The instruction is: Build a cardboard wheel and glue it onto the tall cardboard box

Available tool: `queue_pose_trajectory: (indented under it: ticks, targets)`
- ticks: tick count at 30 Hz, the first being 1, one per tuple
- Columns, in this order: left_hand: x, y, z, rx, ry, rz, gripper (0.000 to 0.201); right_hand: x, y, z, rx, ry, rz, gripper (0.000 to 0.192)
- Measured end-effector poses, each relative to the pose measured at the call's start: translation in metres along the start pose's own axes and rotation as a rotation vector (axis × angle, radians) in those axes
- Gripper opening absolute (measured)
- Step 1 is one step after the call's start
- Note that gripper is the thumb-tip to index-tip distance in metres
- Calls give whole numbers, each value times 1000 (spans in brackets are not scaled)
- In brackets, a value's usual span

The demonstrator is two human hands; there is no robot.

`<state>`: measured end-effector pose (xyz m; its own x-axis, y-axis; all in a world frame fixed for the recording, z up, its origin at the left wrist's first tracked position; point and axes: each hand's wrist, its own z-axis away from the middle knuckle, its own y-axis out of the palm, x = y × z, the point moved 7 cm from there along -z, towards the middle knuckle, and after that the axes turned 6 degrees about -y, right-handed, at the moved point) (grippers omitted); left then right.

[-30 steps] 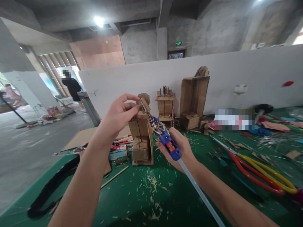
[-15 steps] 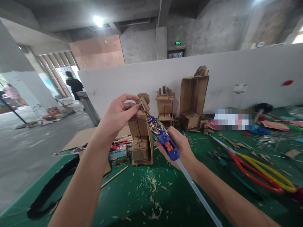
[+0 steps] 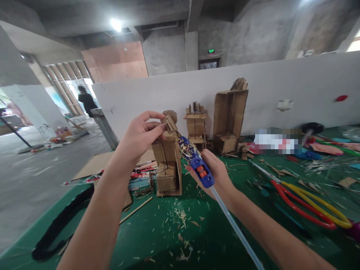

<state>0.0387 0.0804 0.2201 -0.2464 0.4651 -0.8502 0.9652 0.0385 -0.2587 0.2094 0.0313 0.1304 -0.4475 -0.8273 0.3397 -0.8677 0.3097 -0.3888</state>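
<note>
Between thumb and fingers, my left hand (image 3: 144, 135) pinches a small cardboard piece (image 3: 170, 123) at the top of a cardboard tower (image 3: 165, 161). Whether the piece touches the tower I cannot tell. My right hand (image 3: 215, 168) is wrapped round a blue hot glue gun (image 3: 197, 161), its nozzle end pointing up and left, close to the cardboard piece. Wood shavings cling to the gun's front. A long clear glue stick (image 3: 236, 227) sticks out of its back. Part of the gun's grip is hidden by my fingers.
Farther back stand a second cardboard tower (image 3: 196, 127) and a taller cardboard box (image 3: 230, 120). Long scissors with red and yellow handles (image 3: 309, 204) lie at right. Shavings litter the green table (image 3: 157, 232); a black fuzzy strip (image 3: 62, 221) lies left. A person (image 3: 87, 101) stands far off.
The glue gun has shifted slightly right, its tip a little away from the cardboard piece. My left hand has hardly moved. The distant person has turned a little.
</note>
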Motion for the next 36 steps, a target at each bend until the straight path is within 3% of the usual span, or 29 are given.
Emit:
queue_pose_trajectory:
  ticks: [15, 36]
  targets:
    - [0, 0, 0, -6, -1, 9, 22, 0, -2, -3, 5, -41, 72, 33]
    - [3, 0, 0, -6, 8, 20, 25, 4, 6, -2, 88, 13, 56, 33]
